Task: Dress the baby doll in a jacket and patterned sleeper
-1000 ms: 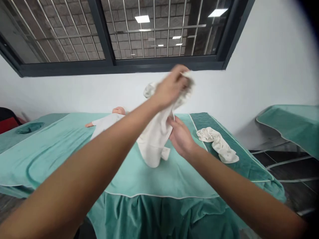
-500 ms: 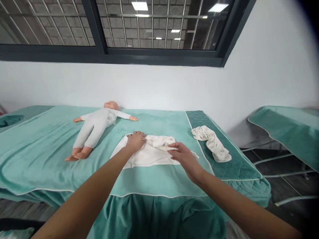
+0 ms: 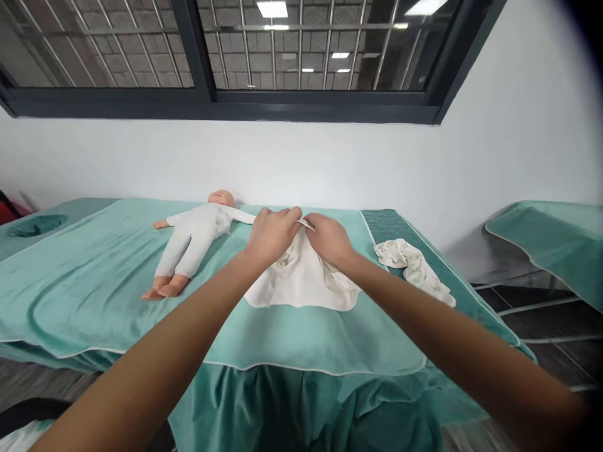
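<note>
A white baby garment, seemingly a shirt [image 3: 301, 285], hangs from both hands with its lower part lying on the green bed cover. My left hand [image 3: 274, 233] pinches its upper edge. Close beside it, my right hand [image 3: 328, 238] grips the same edge, and a short strip of cloth shows between the fingertips. Left of the hands, a baby doll [image 3: 195, 229] in a white suit lies on its back, its nearer hand hidden behind my left hand. To the right lies a crumpled white patterned garment [image 3: 417, 267], partly covered by my right forearm.
The green bed cover [image 3: 94, 270] spreads over the bed, with a darker quilted strip at the right. Behind it stand a white wall [image 3: 301, 163] and a dark-framed window [image 3: 320, 107]. Another green-covered bed [image 3: 556, 235] is at the far right.
Both hands have come together and lifted the shirt's upper edge off the bed. My right hand, loosely open before, has closed on the cloth. The view has shifted slightly left.
</note>
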`<state>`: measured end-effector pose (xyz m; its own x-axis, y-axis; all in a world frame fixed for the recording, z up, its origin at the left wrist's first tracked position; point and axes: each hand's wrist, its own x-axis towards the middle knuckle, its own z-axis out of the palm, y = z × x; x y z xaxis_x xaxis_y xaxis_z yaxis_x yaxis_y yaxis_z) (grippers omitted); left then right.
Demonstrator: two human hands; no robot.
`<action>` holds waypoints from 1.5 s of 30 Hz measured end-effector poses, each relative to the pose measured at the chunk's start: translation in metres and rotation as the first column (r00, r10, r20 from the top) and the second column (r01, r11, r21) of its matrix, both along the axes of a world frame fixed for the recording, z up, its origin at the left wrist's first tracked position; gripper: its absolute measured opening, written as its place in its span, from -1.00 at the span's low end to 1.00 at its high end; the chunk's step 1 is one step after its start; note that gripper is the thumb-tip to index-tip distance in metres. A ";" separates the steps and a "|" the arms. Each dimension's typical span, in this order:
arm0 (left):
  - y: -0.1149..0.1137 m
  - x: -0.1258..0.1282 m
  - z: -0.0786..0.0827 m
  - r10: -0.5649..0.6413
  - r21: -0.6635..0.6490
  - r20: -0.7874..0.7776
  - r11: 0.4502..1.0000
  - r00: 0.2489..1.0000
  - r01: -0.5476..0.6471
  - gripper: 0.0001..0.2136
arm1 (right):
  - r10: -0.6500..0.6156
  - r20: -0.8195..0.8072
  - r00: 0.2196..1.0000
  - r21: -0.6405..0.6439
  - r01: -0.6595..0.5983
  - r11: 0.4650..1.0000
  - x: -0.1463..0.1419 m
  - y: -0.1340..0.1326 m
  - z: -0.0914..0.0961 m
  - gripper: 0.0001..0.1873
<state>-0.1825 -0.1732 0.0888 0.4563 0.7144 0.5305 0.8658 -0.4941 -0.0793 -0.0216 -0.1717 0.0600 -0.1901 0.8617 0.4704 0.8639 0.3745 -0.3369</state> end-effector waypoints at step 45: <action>0.011 -0.024 -0.075 0.432 -0.228 -0.060 0.872 0.900 -0.434 -0.63 | -0.177 0.318 0.932 -0.235 0.258 0.937 0.031 -0.018 -0.058 -0.41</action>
<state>-0.2060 -0.1618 0.0139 0.0764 0.9424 0.3256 0.9970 -0.0752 -0.0165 0.0092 -0.1894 0.0019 -0.0753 0.9826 0.1697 0.9877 0.0969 -0.1229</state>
